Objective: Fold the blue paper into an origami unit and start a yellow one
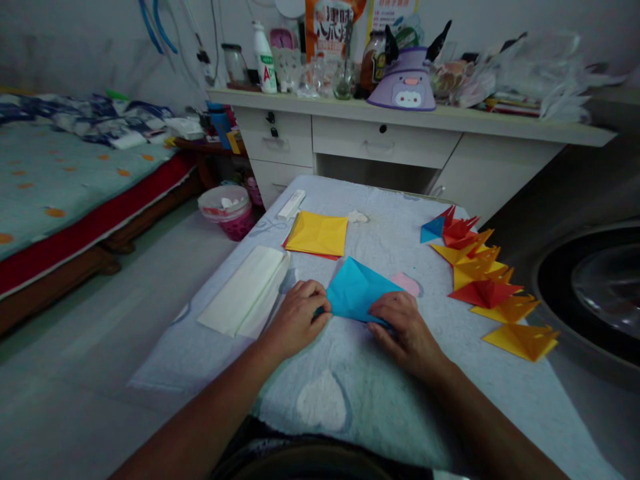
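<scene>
A sheet of blue origami paper (357,288), creased and partly folded, lies on the cloth-covered table in front of me. My left hand (303,308) pinches its left corner between thumb and fingers. At the lower right edge, my right hand (400,323) grips the same paper, with the fingers on top and the thumb at the near side. Just beyond it lies a stack of yellow paper sheets (320,233) with red edges showing underneath. To the right, several folded paper pieces (487,293) in yellow, red and blue stand in a row.
A folded pale cloth or paper bundle (245,290) lies left of my hands, and a small white box (291,205) sits at the far left. A white desk (350,110) with jars and a purple visor (407,80) stands behind. A pink bucket (235,223) is on the floor.
</scene>
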`<control>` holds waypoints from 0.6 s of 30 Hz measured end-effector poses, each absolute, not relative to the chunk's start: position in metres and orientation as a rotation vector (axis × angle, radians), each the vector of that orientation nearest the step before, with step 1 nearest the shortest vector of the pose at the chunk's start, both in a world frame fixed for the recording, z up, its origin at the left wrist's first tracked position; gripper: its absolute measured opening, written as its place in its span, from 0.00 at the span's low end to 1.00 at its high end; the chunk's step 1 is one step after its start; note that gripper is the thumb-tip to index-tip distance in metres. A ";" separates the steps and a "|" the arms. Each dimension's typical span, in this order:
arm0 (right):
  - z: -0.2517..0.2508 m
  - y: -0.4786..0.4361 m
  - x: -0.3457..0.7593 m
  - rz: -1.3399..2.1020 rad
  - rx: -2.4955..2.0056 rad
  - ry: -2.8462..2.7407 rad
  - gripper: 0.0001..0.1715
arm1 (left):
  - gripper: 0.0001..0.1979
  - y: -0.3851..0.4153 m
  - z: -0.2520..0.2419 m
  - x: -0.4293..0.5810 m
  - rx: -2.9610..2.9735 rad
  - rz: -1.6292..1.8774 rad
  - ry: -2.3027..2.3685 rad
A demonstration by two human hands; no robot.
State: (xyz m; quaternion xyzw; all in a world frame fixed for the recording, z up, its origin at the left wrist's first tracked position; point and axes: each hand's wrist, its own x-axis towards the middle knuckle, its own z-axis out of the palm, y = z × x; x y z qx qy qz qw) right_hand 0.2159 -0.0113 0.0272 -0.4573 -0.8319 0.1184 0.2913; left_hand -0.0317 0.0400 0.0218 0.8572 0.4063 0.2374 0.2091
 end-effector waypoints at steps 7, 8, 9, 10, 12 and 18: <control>0.011 -0.004 0.220 0.424 -1.423 -2.057 0.08 | 0.03 0.041 0.019 -0.033 2.334 0.670 1.140; 0.009 -0.003 0.220 0.412 -1.455 -2.035 0.09 | 0.03 0.041 0.019 -0.032 2.335 0.671 1.146; 0.007 -0.002 0.220 0.392 -1.490 -2.014 0.10 | 0.03 0.041 0.019 -0.032 2.338 0.671 1.154; 0.006 -0.002 0.220 0.369 -1.527 -1.994 0.12 | 0.03 0.040 0.019 -0.031 2.343 0.670 1.166; 0.003 0.000 0.220 0.321 -1.596 -1.961 0.15 | 0.03 0.040 0.019 -0.030 2.353 0.669 1.195; -0.004 0.005 0.221 0.240 -1.677 -1.958 0.14 | 0.04 0.039 0.020 -0.028 2.399 0.673 1.273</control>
